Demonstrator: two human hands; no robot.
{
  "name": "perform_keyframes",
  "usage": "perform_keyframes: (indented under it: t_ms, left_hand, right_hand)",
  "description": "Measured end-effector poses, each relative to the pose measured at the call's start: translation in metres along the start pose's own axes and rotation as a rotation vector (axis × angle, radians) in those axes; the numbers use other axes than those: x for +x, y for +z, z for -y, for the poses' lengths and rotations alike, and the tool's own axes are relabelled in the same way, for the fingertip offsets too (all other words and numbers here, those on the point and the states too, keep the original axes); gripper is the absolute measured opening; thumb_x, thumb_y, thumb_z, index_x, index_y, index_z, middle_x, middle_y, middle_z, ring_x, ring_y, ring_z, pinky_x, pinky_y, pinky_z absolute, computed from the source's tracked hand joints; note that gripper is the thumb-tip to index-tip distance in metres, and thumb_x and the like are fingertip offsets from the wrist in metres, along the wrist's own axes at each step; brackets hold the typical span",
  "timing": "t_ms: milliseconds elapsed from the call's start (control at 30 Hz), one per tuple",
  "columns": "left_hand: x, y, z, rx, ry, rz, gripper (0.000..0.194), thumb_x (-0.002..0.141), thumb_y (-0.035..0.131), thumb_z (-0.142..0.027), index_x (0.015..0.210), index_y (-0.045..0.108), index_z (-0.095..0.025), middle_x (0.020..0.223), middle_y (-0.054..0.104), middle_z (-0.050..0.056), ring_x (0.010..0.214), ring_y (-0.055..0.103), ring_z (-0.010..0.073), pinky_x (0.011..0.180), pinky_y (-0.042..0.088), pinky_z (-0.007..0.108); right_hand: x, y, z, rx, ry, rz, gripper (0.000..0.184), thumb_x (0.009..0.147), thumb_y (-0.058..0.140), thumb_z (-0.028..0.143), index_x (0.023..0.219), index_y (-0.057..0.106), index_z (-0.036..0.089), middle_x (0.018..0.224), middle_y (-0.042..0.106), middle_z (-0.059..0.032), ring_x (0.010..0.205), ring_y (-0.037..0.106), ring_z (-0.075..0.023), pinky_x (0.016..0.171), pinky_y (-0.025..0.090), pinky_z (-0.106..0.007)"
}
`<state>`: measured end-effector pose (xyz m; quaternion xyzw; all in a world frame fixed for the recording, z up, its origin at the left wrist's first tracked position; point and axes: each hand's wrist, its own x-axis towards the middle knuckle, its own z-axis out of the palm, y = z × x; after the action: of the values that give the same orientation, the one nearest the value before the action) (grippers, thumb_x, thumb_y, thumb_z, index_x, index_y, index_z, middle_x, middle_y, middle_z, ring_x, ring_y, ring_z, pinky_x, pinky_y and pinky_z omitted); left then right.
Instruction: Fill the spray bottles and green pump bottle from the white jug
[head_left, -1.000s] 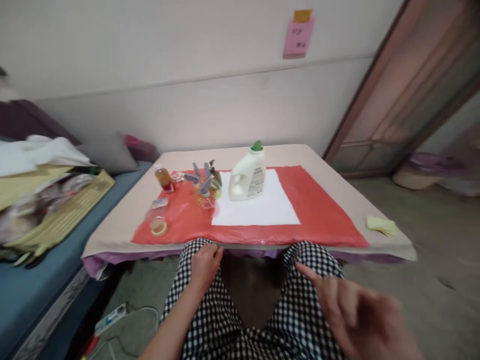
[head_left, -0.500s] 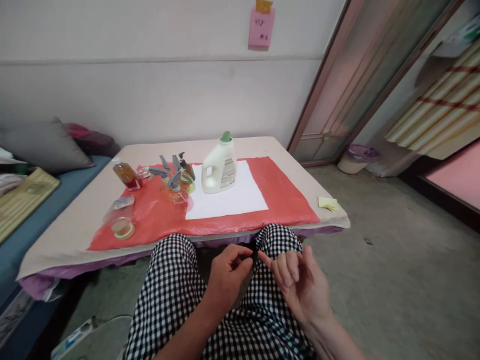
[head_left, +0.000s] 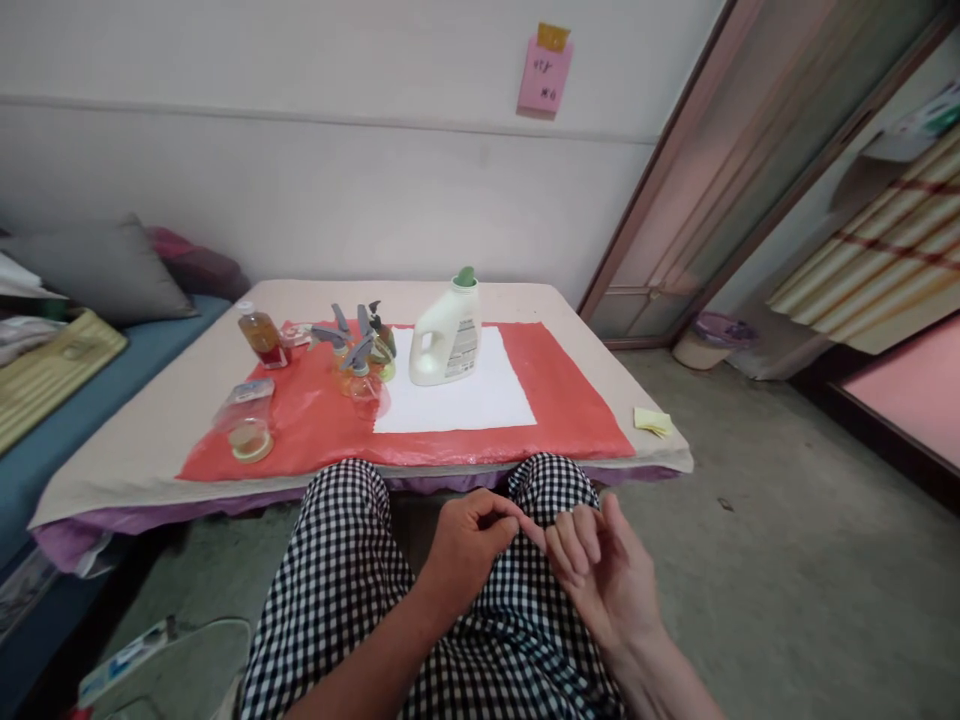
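Above my lap, my left hand (head_left: 471, 548) pinches the tip of my right little finger between thumb and fingertips. My right hand (head_left: 606, 572) is turned palm up, its little finger stretched out to the left. Its other fingers curl loosely, the thumb stands apart, and no object shows in it. Both hands are off the table. Beyond them, a white jug with a handle and a green piece at its mouth (head_left: 448, 335) stands upright on a white sheet (head_left: 457, 412). That sheet lies over a red cover (head_left: 577, 390).
Several spray bottles (head_left: 360, 372) cluster left of the jug. A bottle of amber liquid (head_left: 262, 337) and a small round container (head_left: 250, 440) are farther left. Yellow paper slips (head_left: 652, 421) lie at the table's right corner. A lined bin (head_left: 709, 340) stands on the floor.
My left fingertips have closed the small gap and now grip my right little finger. The view has shifted slightly; the things on the table stay put.
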<state>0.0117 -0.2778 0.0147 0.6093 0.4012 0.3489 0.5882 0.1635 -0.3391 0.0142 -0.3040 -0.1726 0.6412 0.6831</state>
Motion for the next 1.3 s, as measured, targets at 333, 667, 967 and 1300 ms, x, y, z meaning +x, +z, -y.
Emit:
perform_keyframes:
  t_ms: [333,667,967,1300]
  left_hand:
    - [-0.004,-0.002,0.007,0.109,0.108,-0.013,0.02,0.08,0.06,-0.012,0.076,0.077,-0.022,0.074,0.071,-0.003,0.07,0.058,0.0118,0.068,0.041,0.024]
    - [-0.014,-0.014,0.021,0.398,0.113,0.105,0.016,0.081,0.056,-0.012,0.076,0.071,-0.018,0.076,0.067,0.001,0.07,0.057,0.0133,0.067,0.038,0.025]
    - [-0.042,-0.025,0.063,0.637,-0.051,0.235,0.019,0.088,0.053,-0.018,0.078,0.068,-0.018,0.084,0.07,0.003,0.076,0.063,0.0153,0.068,0.039,0.025]
    - [-0.052,-0.017,0.074,0.748,-0.059,0.314,0.022,0.088,0.048,-0.019,0.079,0.068,-0.021,0.088,0.071,0.007,0.08,0.065,0.0205,0.068,0.041,0.031]
  right_hand:
    - [-0.002,0.0,0.002,-0.119,0.006,0.016,0.053,0.094,0.059,0.053,0.051,0.055,0.022,0.046,0.049,0.0021,0.046,0.039,-0.0127,0.071,0.052,-0.034]
    - [0.001,-0.001,-0.003,-0.553,0.084,0.128,0.058,0.09,0.061,0.062,0.049,0.05,0.022,0.042,0.047,0.0055,0.042,0.035,-0.0094,0.087,0.051,-0.042]
    - [-0.004,0.002,-0.033,-1.089,0.308,0.392,0.056,0.088,0.052,0.069,0.059,0.049,0.021,0.052,0.047,0.0045,0.048,0.042,-0.0096,0.047,0.028,-0.023]
    - [-0.013,0.007,-0.038,-1.223,0.278,0.504,0.013,0.083,0.058,0.028,0.075,0.063,0.018,0.069,0.054,0.0043,0.065,0.044,-0.0125,0.058,0.03,-0.026]
